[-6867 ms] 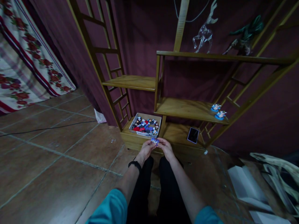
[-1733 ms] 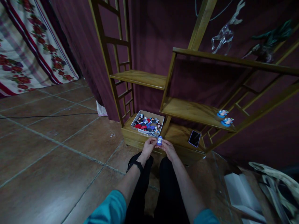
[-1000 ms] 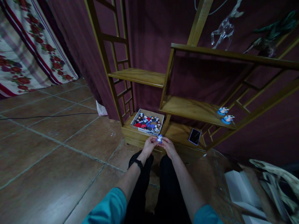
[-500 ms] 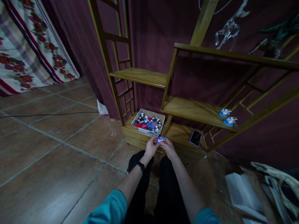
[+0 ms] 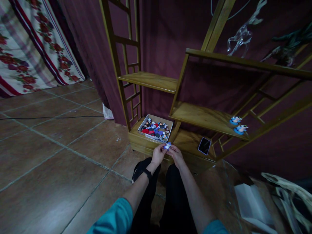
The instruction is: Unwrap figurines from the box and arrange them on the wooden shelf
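Observation:
Between my two hands is a small purple and white toy figurine point(image 5: 167, 146), pinched at its sides by the fingertips. My left hand point(image 5: 159, 154) is closed on its left side, with a dark band on the wrist. My right hand point(image 5: 176, 154) grips it from the right. Just beyond my hands, a shallow cardboard box point(image 5: 142, 130) on the low shelf holds several little figurines in red, purple, black and white. Two figurines on blue bases point(image 5: 238, 124) stand at the right end of the middle shelf.
A wooden shelf unit point(image 5: 200, 117) stands before me, with a phone or tablet point(image 5: 204, 146) on its low board. Above are a clear glass animal figure point(image 5: 241, 35) and a dark green ornament point(image 5: 287, 45). A cable point(image 5: 48, 117) crosses the tiled floor; white packaging point(image 5: 253, 201) lies right.
The figurine has turned in my fingers and now looks more upright. Both hands stay in nearly the same place, and my view has shifted slightly.

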Demonstrator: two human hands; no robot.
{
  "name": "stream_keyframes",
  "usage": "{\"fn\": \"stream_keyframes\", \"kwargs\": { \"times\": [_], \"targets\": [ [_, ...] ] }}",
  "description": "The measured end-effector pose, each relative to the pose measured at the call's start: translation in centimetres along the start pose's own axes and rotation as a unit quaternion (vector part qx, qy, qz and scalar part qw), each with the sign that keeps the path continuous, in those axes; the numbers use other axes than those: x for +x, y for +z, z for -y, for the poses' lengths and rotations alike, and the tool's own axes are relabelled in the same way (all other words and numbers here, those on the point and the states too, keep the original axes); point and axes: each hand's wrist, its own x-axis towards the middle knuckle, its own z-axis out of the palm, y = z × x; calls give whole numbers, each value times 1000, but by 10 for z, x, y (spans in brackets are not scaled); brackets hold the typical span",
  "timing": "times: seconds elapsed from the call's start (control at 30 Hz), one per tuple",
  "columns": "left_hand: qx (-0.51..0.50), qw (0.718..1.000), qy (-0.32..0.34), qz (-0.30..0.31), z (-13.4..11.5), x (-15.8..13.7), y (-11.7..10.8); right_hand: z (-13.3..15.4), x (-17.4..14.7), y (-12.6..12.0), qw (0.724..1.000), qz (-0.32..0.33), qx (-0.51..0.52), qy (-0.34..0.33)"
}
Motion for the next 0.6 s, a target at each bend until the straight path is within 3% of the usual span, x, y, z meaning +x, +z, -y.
{"fn": "stream_keyframes", "kwargs": {
  "times": [0.27,0.6],
  "targets": [
    [-127,984,-100,72,-1,1,-2,8,-6,4,1000,3,-1,-10],
    [-154,978,-129,55,-8,-1,-5,1,-2,3,999,-31,20,9]
  ]
}}
